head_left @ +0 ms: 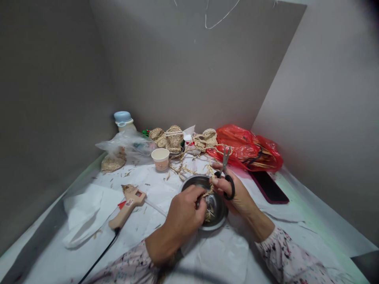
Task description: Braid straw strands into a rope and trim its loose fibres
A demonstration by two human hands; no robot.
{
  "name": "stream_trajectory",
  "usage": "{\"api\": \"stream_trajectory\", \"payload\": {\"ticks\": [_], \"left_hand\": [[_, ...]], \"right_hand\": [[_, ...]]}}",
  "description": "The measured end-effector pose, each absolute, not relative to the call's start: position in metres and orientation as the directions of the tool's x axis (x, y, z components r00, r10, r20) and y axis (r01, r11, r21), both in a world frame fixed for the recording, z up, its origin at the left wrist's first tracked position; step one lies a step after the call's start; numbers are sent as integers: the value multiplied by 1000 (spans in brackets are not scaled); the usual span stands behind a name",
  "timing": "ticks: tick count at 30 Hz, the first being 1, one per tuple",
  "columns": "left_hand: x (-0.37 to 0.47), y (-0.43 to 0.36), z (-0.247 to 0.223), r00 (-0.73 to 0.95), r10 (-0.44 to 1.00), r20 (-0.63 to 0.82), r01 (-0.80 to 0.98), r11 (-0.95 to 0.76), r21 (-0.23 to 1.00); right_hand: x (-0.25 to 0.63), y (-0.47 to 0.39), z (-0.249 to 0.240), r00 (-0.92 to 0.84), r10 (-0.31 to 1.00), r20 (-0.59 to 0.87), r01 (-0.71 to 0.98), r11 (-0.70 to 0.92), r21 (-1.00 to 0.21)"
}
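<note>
My left hand is closed on one end of a braided straw cord, over the left side of a metal bowl. At the bowl's upper right, my right hand holds black-handled scissors, their blades pointing up and slightly apart. The fingertips of my right hand also touch the cord. Cut straw bits lie inside the bowl. Part of the bowl is hidden under both hands.
A glue gun with a black cable lies left, near white paper. Behind stand a paper cup, a blue-lidded bottle and woven straw pieces. A red bag and a phone are at the right.
</note>
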State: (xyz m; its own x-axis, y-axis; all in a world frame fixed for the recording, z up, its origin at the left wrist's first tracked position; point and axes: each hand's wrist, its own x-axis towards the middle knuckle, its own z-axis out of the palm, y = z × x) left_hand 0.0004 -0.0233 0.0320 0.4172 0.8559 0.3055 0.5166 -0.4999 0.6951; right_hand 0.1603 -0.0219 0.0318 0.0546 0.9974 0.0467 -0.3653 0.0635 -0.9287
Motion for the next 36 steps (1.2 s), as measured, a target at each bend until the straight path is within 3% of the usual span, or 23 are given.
{"api": "stream_trajectory", "payload": {"ticks": [5, 8, 14, 19, 23, 27, 30, 33, 36], "left_hand": [[5, -19, 39, 364, 930, 49, 231, -141, 963], [6, -17, 42, 408, 909, -82, 129, 31, 991], [5, -19, 45, 387, 922, 35, 277, -152, 949], [3, -26, 44, 382, 905, 188, 511, -376, 773], [1, -26, 44, 373, 901, 222, 560, -409, 720], [-1, -20, 49, 276, 938, 210, 454, -320, 831], [-1, -17, 54, 237, 965, 111, 305, -182, 935], [-1, -16, 56, 317, 946, -69, 118, 33, 992], [-2, -15, 57, 430, 889, -153, -24, 181, 983]], "right_hand": [[159, -21, 25, 66, 995, 78, -465, 100, -880], [158, -22, 23, 74, 993, 93, -488, 117, -865], [158, -24, 22, 61, 995, 82, -486, 101, -868], [156, -22, 22, 57, 998, 34, -363, 52, -930], [158, -20, 24, 173, 982, 76, -303, 127, -945], [163, -16, 26, 324, 935, 142, -347, 257, -902], [166, -13, 24, 340, 928, 151, -348, 274, -897], [168, -11, 20, 337, 929, 152, -313, 263, -912], [169, -11, 18, 353, 922, 161, -306, 276, -911]]}}
